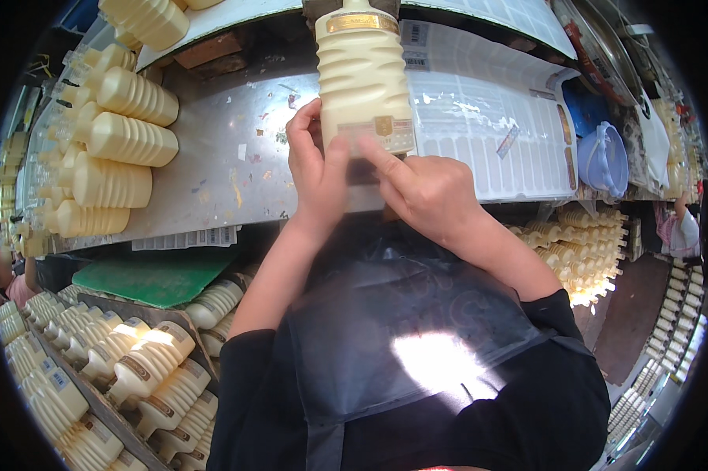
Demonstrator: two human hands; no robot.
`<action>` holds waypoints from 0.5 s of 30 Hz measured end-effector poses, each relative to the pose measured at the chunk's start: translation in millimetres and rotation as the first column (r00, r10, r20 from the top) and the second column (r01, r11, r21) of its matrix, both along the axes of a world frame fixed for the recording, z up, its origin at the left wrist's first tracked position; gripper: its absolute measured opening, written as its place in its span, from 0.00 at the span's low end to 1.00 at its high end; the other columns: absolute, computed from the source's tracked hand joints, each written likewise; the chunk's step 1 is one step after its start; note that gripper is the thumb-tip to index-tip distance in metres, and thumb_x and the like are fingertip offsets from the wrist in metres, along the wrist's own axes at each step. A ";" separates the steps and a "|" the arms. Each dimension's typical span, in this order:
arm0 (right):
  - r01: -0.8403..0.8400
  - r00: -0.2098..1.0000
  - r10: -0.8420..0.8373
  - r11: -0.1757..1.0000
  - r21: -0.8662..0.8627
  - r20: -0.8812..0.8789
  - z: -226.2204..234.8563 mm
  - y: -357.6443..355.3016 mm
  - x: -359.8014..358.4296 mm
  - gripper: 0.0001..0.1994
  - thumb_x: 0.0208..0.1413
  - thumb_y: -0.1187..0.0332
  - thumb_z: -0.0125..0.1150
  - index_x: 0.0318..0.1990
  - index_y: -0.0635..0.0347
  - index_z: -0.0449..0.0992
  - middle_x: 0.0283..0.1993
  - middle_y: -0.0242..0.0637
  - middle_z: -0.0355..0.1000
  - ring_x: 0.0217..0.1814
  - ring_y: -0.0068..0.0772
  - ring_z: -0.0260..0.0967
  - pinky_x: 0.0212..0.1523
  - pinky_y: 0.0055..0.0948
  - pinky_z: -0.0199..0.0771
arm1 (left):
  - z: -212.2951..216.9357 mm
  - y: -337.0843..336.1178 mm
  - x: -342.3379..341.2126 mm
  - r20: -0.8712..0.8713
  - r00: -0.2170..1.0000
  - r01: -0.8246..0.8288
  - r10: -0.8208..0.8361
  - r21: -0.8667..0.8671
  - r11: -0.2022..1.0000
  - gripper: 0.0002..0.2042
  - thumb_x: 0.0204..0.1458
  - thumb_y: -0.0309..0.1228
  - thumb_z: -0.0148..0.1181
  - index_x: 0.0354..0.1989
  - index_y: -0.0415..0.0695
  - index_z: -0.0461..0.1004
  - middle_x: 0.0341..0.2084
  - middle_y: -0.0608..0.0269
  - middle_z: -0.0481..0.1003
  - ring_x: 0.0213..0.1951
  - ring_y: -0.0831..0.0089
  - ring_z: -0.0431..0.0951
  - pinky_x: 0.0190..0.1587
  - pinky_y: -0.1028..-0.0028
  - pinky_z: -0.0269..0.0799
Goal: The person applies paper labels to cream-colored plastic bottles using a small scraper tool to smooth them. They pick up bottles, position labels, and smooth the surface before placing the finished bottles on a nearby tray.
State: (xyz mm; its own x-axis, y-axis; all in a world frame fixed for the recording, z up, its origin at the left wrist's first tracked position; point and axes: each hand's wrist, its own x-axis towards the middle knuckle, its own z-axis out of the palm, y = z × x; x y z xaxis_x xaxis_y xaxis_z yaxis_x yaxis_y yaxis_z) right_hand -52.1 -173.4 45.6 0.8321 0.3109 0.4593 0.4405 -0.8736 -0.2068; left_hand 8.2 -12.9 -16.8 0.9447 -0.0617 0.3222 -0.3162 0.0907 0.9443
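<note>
A cream-coloured ribbed bottle (363,86) lies in front of me, its neck end pointing away and its base toward me. Near its far end is a gold label (362,22), and a clear-edged label with a gold emblem (383,125) sits by the base. My left hand (314,169) is closed around the left side of the base, thumb on the label area. From the right, my right hand (428,188) presses its index finger on that label's lower edge, the other fingers curled in. Both fingertips are slightly blurred by motion.
Several unlabelled cream bottles (134,141) are lined up on the left of the metal table (220,149). Label sheets (479,133) lie to the right, by a lilac bucket (605,161). Labelled bottles (157,353) fill crates at lower left, beside a green board (153,279).
</note>
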 end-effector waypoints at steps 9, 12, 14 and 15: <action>-0.064 0.995 0.069 0.996 -0.061 0.067 0.5 -5.2 -2.0 0.29 0.45 0.75 0.66 0.59 0.49 0.81 0.16 0.28 0.61 0.15 0.30 0.64 0.19 0.32 0.66 | 11.1 -3.9 8.1 -0.152 0.988 -0.018 0.016 -0.012 1.000 0.28 0.61 0.37 0.62 0.64 0.35 0.61 0.52 0.54 0.71 0.50 0.71 0.73 0.55 0.69 0.71; -0.097 0.992 0.100 0.994 -0.042 0.080 0.5 -5.0 -0.8 0.28 0.45 0.75 0.66 0.58 0.50 0.81 0.16 0.28 0.61 0.15 0.30 0.64 0.19 0.32 0.67 | 9.9 -5.4 8.1 -0.125 0.992 -0.031 0.025 -0.045 0.999 0.25 0.63 0.37 0.60 0.63 0.36 0.62 0.51 0.56 0.71 0.49 0.73 0.72 0.55 0.70 0.71; -0.129 0.986 0.128 0.992 0.003 0.103 0.8 -2.8 0.3 0.27 0.45 0.75 0.66 0.58 0.51 0.80 0.16 0.28 0.61 0.15 0.31 0.64 0.19 0.32 0.67 | 7.9 -6.3 7.3 -0.122 0.992 -0.036 0.026 -0.081 0.996 0.23 0.65 0.36 0.57 0.63 0.37 0.63 0.51 0.57 0.71 0.49 0.74 0.72 0.55 0.71 0.70; -0.122 0.990 0.121 0.992 0.010 0.075 1.1 -1.1 0.6 0.28 0.45 0.75 0.66 0.58 0.51 0.80 0.15 0.28 0.61 0.15 0.31 0.65 0.19 0.32 0.67 | 7.0 -6.5 6.7 -0.133 0.991 -0.038 0.024 -0.104 0.994 0.22 0.66 0.35 0.55 0.63 0.37 0.63 0.51 0.57 0.71 0.49 0.74 0.71 0.55 0.71 0.70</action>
State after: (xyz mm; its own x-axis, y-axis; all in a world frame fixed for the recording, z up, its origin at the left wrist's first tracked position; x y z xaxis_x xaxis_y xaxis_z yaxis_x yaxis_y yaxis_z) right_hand -51.5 -174.5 46.7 0.7519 0.4008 0.5235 0.5581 -0.8096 -0.1818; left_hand 14.9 -19.4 -9.7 0.9800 -0.0036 0.1988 -0.1948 0.1842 0.9634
